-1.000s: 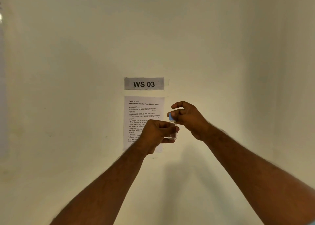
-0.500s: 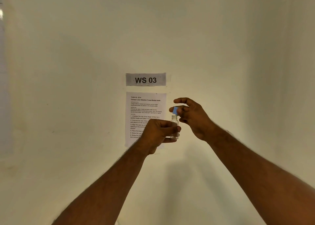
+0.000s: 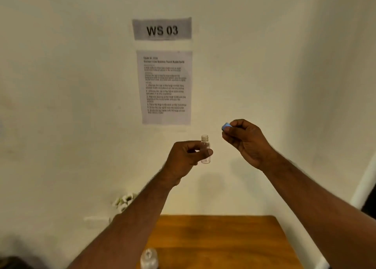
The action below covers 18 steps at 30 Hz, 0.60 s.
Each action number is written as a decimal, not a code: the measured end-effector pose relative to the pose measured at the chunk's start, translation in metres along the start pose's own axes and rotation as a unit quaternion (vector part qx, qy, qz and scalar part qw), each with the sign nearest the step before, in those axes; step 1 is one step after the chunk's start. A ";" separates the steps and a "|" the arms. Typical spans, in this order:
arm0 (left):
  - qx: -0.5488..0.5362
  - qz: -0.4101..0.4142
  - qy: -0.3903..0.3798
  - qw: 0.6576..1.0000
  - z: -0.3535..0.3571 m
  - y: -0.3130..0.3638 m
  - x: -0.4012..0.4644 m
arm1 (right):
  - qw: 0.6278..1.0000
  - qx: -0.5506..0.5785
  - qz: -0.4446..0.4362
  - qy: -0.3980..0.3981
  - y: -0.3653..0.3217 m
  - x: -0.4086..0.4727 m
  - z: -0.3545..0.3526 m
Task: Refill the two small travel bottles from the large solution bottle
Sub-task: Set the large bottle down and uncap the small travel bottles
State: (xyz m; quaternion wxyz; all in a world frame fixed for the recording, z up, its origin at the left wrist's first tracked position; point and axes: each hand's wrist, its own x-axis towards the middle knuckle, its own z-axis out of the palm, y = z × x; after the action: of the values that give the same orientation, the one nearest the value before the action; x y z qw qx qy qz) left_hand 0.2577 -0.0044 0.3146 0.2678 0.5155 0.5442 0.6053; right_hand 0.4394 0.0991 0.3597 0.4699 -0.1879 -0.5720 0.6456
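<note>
A small clear travel bottle (image 3: 205,144) is held upright in front of the wall, its threaded neck bare and uncapped. My left hand (image 3: 186,153) grips it around the body. My right hand (image 3: 245,140) is to the right of the bottle and slightly higher, pinching a small blue cap (image 3: 225,126) between thumb and fingers, apart from the bottle. At the bottom edge, the top of another clear bottle (image 3: 149,258) shows on the wooden table (image 3: 223,240), partly cut off by the frame.
A "WS 03" sign (image 3: 162,28) and a printed instruction sheet (image 3: 165,87) hang on the cream wall. A whitish blurred object (image 3: 123,202) lies left of the table behind my left forearm. A white edge (image 3: 364,187) runs at the right.
My right hand lifted the blue cap off the bottle and moved it right. The view tilted down, bringing the wooden table and another bottle into sight.
</note>
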 end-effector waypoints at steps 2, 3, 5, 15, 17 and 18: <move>0.032 -0.014 0.004 0.999 0.008 -0.034 -0.015 | 0.998 -0.055 0.025 0.015 0.028 -0.017 -0.018; 0.049 -0.023 0.000 0.999 0.011 -0.050 -0.023 | 0.997 -0.067 0.035 0.021 0.041 -0.025 -0.026; 0.087 -0.051 -0.014 0.995 0.021 -0.085 -0.042 | 0.994 -0.076 0.066 0.034 0.072 -0.043 -0.043; 0.209 -0.197 -0.019 0.958 0.074 -0.230 -0.143 | 0.925 -0.254 0.276 0.057 0.248 -0.146 -0.098; 0.240 -0.229 -0.028 0.943 0.084 -0.259 -0.162 | 0.906 -0.301 0.295 0.047 0.286 -0.168 -0.103; 0.253 -0.245 -0.038 0.935 0.089 -0.272 -0.173 | 0.895 -0.326 0.300 0.042 0.304 -0.179 -0.105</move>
State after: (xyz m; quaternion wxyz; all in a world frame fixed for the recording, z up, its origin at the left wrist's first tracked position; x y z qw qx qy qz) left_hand 0.3309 -0.0515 -0.0085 0.2887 0.4400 0.7780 0.3431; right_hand 0.4896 0.0404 -0.0003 0.1897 -0.5200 -0.6469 0.5246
